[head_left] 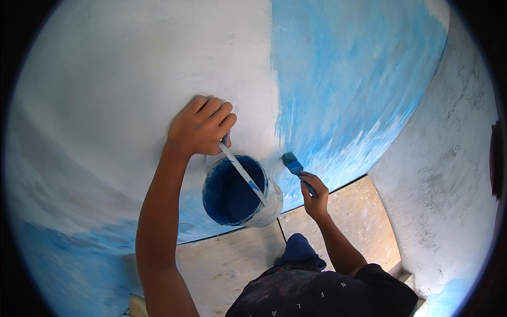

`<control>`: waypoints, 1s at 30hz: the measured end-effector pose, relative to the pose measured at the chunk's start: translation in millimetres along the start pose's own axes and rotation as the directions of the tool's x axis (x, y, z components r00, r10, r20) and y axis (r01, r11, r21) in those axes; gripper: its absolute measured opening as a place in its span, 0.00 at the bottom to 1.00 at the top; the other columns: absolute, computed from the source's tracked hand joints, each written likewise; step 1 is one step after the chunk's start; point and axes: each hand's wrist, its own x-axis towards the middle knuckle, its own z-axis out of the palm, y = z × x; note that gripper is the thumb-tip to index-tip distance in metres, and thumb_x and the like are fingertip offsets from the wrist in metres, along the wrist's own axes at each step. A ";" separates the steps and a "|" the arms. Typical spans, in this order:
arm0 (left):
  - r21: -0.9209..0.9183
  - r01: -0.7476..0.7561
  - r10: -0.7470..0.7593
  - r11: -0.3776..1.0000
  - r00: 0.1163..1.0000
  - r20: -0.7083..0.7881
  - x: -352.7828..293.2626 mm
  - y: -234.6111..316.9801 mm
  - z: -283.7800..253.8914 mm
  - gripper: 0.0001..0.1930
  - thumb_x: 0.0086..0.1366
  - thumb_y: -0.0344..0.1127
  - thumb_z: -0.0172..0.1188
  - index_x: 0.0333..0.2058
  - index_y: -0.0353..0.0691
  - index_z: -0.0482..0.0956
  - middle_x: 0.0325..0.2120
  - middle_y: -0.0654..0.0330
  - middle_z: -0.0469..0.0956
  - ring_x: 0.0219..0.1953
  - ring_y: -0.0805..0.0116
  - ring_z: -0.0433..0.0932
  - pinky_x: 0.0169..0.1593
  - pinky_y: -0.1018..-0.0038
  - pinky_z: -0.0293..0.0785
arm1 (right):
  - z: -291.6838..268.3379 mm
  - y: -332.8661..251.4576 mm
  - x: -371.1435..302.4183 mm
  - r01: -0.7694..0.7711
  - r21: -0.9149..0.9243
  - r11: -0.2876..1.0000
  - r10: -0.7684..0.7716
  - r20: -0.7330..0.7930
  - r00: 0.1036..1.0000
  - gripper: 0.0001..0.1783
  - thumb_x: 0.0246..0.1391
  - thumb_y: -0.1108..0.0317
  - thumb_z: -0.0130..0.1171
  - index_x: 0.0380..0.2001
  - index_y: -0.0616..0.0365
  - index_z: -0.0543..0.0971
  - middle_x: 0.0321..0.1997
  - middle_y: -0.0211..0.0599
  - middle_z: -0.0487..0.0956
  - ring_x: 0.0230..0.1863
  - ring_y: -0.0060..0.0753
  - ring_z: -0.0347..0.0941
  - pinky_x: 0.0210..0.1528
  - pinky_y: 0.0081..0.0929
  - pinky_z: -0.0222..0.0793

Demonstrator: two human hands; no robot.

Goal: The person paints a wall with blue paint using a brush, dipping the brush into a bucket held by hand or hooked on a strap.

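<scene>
My left hand point(203, 127) is closed round the white handle point(243, 171) of a paint bucket point(270, 203), its knuckles close against the wall. The bucket hangs tilted, its inside coated in dark blue; how much paint it holds I cannot tell. In my right hand point(315, 195) is a paintbrush point(293, 165), gripped by its handle. Its blue-stained bristles point up and left, at the lower edge of the blue paint point(348, 74) on the wall. Whether the bristles touch the wall is unclear.
Whitish wall point(158, 58) fills the left, with streaky blue low down. A rough grey wall point(443, 158) meets it on the right. Below lies a paint-spotted, wood-coloured floor point(227, 269) with a dark seam. Dark blue cloth point(298, 251) shows beneath my shirt.
</scene>
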 end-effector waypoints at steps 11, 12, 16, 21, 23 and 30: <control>-0.031 0.001 -0.002 1.000 1.000 -0.010 1.5 1.8 4.1 0.14 0.48 0.47 0.69 0.28 0.48 0.79 0.33 0.61 0.78 0.39 0.62 0.74 0.49 0.64 0.69 | -19.0 -90.4 116.0 0.347 0.128 0.929 -0.312 -0.233 0.921 0.09 0.62 0.78 0.59 0.44 0.67 0.82 0.52 0.52 0.84 0.47 0.37 0.83 0.49 0.29 0.77; -0.013 -0.004 0.004 1.000 1.000 -0.002 1.4 1.1 3.4 0.15 0.48 0.49 0.70 0.28 0.48 0.79 0.33 0.62 0.78 0.40 0.63 0.74 0.50 0.65 0.70 | -15.3 -87.2 115.2 0.333 0.142 0.932 -0.299 -0.216 0.930 0.09 0.61 0.78 0.60 0.44 0.67 0.82 0.53 0.52 0.84 0.47 0.39 0.84 0.49 0.30 0.78; 0.015 0.006 -0.006 1.000 1.000 0.020 -3.7 0.7 3.6 0.17 0.48 0.53 0.71 0.28 0.49 0.80 0.34 0.65 0.79 0.41 0.64 0.75 0.50 0.66 0.70 | 4.2 -44.9 59.2 0.272 -0.025 0.962 -0.273 -0.080 0.959 0.10 0.57 0.82 0.60 0.42 0.68 0.83 0.51 0.55 0.84 0.51 0.49 0.84 0.53 0.36 0.78; 0.057 -0.010 0.011 0.998 1.000 -0.016 -4.4 0.2 5.6 0.17 0.50 0.54 0.70 0.29 0.49 0.80 0.34 0.65 0.79 0.42 0.64 0.75 0.51 0.65 0.70 | 31.6 31.1 -34.5 0.026 -0.021 0.999 -0.024 0.074 0.997 0.13 0.54 0.83 0.62 0.43 0.66 0.83 0.51 0.51 0.85 0.50 0.50 0.84 0.53 0.35 0.79; 0.059 -0.013 0.013 0.998 1.000 0.005 -2.2 1.2 8.2 0.17 0.51 0.55 0.70 0.29 0.49 0.80 0.35 0.65 0.79 0.42 0.65 0.75 0.51 0.64 0.70 | 32.5 60.0 -58.5 -0.096 -0.032 0.995 0.100 0.127 0.987 0.13 0.54 0.83 0.62 0.44 0.66 0.83 0.51 0.50 0.85 0.48 0.46 0.85 0.52 0.33 0.79; 0.017 -0.009 0.009 1.000 1.000 0.007 -6.3 -1.0 4.8 0.10 0.51 0.43 0.64 0.30 0.46 0.80 0.35 0.61 0.78 0.40 0.62 0.74 0.48 0.64 0.70 | 31.6 149.0 -121.8 -0.666 0.647 0.371 0.879 -0.014 0.477 0.12 0.61 0.79 0.57 0.45 0.78 0.79 0.43 0.49 0.82 0.41 0.38 0.84 0.50 0.22 0.83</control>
